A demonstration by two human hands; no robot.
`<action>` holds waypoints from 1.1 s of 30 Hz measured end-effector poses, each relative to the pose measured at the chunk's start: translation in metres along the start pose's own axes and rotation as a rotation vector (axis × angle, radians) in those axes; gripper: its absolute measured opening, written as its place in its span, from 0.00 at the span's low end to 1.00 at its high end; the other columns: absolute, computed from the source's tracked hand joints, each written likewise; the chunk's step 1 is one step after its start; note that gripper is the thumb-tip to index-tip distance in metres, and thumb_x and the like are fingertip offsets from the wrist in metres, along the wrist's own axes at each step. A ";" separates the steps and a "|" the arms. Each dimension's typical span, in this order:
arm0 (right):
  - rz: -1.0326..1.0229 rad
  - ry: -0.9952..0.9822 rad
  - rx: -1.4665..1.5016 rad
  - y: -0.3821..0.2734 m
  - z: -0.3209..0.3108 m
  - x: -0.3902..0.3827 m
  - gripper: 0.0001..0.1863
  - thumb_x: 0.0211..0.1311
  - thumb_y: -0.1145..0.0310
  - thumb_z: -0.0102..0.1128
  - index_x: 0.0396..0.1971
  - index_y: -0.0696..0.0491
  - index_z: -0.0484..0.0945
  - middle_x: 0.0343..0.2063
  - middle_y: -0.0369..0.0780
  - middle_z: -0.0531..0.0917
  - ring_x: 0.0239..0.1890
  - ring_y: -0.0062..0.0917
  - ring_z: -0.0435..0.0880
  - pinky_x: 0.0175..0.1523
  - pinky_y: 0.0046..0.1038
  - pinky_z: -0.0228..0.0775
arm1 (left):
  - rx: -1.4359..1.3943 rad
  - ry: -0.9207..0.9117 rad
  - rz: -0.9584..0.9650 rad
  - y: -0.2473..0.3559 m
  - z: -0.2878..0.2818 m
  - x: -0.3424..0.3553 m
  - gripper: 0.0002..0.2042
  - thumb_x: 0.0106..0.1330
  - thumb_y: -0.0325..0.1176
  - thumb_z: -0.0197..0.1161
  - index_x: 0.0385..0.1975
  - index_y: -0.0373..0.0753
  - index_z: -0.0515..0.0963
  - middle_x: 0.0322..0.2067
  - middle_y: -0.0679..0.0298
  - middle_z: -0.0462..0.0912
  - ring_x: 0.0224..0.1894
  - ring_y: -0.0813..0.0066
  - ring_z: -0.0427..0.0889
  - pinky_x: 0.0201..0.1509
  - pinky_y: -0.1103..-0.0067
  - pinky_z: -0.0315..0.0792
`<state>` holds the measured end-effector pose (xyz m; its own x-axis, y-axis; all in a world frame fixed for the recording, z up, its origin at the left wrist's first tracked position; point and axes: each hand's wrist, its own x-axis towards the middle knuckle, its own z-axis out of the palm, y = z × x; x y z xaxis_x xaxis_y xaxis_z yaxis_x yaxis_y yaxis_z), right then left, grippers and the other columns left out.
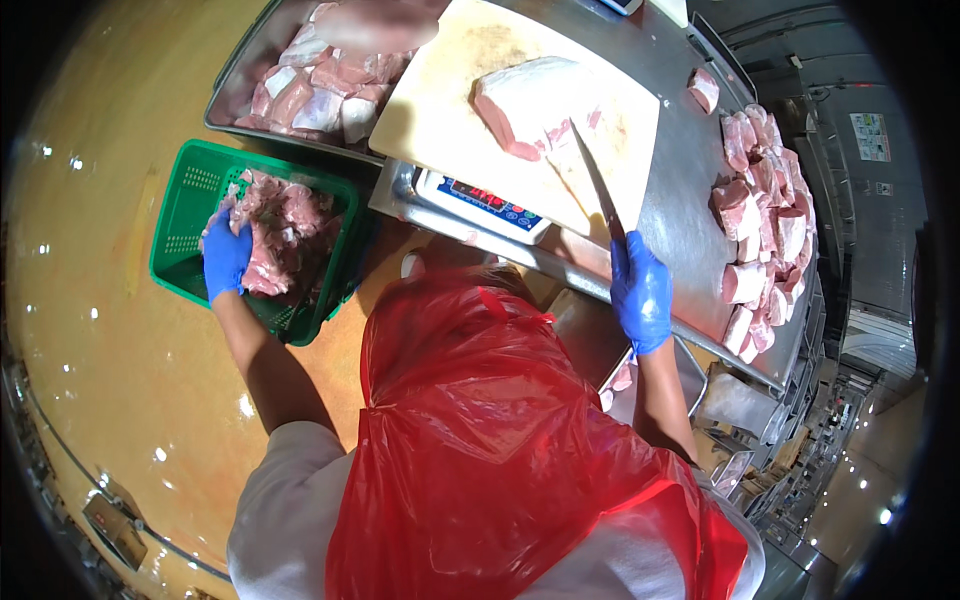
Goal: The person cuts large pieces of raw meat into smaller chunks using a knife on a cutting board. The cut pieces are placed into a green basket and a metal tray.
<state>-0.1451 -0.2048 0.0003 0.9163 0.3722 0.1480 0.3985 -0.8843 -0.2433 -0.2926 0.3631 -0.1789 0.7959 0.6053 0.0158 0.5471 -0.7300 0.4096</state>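
Observation:
My right hand [642,292], in a blue glove, is closed round the handle of a long knife [597,178]. Its blade points away from me over the white cutting board [430,120], the tip beside a big pale-topped block of meat [535,95]. Small meat scraps lie by the block's near edge. Off to the left, my blue-gloved left hand [228,258] reaches into a green perforated basket [180,215] heaped with meat trimmings [290,215]. Its fingers are closed on a piece of meat at the heap's left side, their tips partly hidden.
A scale [480,205] with a lit display sits under the board's near edge. A metal bin [240,85] of meat chunks stands at the far left. Several cut chunks [765,225] are piled on the steel table [685,150] at right. A red plastic apron [470,430] covers my front.

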 end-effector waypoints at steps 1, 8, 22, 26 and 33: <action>0.015 0.021 0.005 -0.003 0.003 0.004 0.06 0.70 0.69 0.57 0.37 0.54 0.73 0.28 0.54 0.81 0.30 0.55 0.81 0.32 0.50 0.70 | -0.286 0.110 0.046 0.046 -0.017 0.004 0.20 0.67 0.32 0.62 0.58 0.32 0.77 0.51 0.43 0.83 0.52 0.52 0.84 0.56 0.67 0.77; -0.116 0.022 -0.032 -0.027 0.007 0.040 0.07 0.71 0.65 0.56 0.38 0.52 0.73 0.26 0.50 0.82 0.28 0.50 0.83 0.32 0.48 0.74 | -0.548 0.491 0.437 0.188 -0.040 0.027 0.10 0.68 0.31 0.66 0.45 0.35 0.84 0.36 0.55 0.89 0.32 0.77 0.85 0.39 0.78 0.78; -0.337 -0.092 -0.041 -0.063 0.029 0.102 0.09 0.68 0.67 0.56 0.43 0.53 0.74 0.28 0.49 0.84 0.30 0.45 0.86 0.33 0.44 0.77 | -0.610 0.205 0.252 0.262 -0.020 0.000 0.11 0.69 0.31 0.65 0.45 0.32 0.85 0.36 0.59 0.90 0.36 0.80 0.86 0.41 0.78 0.78; -0.311 -0.281 -0.237 0.001 0.002 0.067 0.12 0.67 0.66 0.56 0.48 0.51 0.74 0.31 0.49 0.84 0.30 0.46 0.85 0.33 0.46 0.76 | -0.634 0.233 0.235 0.258 -0.015 -0.001 0.11 0.68 0.30 0.65 0.45 0.32 0.85 0.36 0.61 0.89 0.34 0.80 0.84 0.40 0.78 0.78; -0.300 -0.292 -0.208 0.050 -0.044 0.041 0.11 0.66 0.67 0.56 0.47 0.50 0.73 0.29 0.48 0.83 0.29 0.45 0.85 0.31 0.46 0.74 | -0.768 0.225 0.202 0.298 -0.002 -0.018 0.10 0.67 0.28 0.65 0.45 0.33 0.85 0.35 0.64 0.88 0.32 0.82 0.81 0.38 0.79 0.77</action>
<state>-0.0897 -0.2460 0.0366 0.7467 0.6575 -0.1004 0.6584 -0.7522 -0.0290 -0.1445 0.1355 -0.0558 0.7445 0.5939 0.3050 0.0039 -0.4607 0.8875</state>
